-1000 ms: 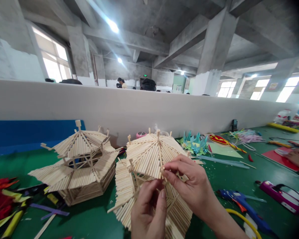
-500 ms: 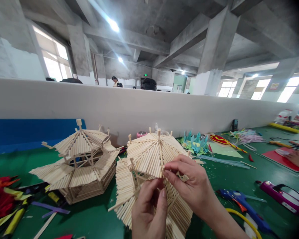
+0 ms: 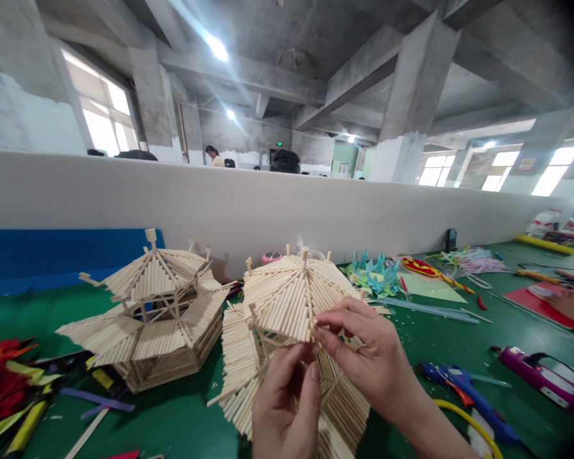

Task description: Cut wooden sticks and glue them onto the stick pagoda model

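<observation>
"Pale wooden sticks, laid side by side: two-tiered pavilion model (image 3: 277,293) on the green tabletop (image 3: 449,344). Hands?"

"Right hand (image 3: 373,347) at the near corner of its upper roof, thumb and forefinger pinched narrow on a short pale stick end (image 3: 310,328). Left hand (image 3: 287,401) just below that corner, fingers curled close; cannot tell what, if anything, they hold."

"Around it?"

"Similar pale-stick pavilion (image 3: 157,344) to the model's left; blue glue gun (image 3: 492,417) to its right."

"Handling?"

"Light and stiff, I'd judge, hardly slippery. Thin joints probably fragile. Best gripped low, under the broad lower roof, not by the little roof posts."

"Against a second ago?"

"Hands and model practically unchanged, same pinch. Far behind the model, past the white partition (image 3: 249,204), a person in a pale yellow top (image 3: 216,160) has shifted left."
</observation>
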Demonstrator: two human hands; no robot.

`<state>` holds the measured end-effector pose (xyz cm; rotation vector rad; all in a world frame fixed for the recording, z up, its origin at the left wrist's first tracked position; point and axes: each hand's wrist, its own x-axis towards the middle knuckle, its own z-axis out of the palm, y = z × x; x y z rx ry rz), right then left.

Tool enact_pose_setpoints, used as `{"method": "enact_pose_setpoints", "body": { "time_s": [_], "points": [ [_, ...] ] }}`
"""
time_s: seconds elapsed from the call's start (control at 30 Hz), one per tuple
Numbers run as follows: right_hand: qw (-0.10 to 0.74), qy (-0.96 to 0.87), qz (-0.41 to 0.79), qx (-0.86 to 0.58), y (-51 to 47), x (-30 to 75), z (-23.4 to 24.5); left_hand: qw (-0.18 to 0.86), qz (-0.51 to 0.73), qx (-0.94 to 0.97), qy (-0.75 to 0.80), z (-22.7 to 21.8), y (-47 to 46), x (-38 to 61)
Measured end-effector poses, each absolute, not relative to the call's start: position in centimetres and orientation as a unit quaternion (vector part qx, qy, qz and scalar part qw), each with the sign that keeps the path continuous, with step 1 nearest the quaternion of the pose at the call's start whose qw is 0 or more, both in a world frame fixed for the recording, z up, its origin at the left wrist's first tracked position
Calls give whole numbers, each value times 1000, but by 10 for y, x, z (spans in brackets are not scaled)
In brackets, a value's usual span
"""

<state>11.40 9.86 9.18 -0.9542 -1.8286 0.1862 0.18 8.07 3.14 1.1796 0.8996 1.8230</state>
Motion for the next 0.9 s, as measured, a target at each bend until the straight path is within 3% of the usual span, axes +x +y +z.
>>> {"method": "enact_pose_setpoints", "body": {
  "time_s": [0.47,0.9],
  "points": [
    [517,-752,75,-402,96,110,95,375,686,527,335,33,83,-8],
    [513,-750,70,-412,96,110,91,385,711,475,348,32,81,1]
  ]
}}
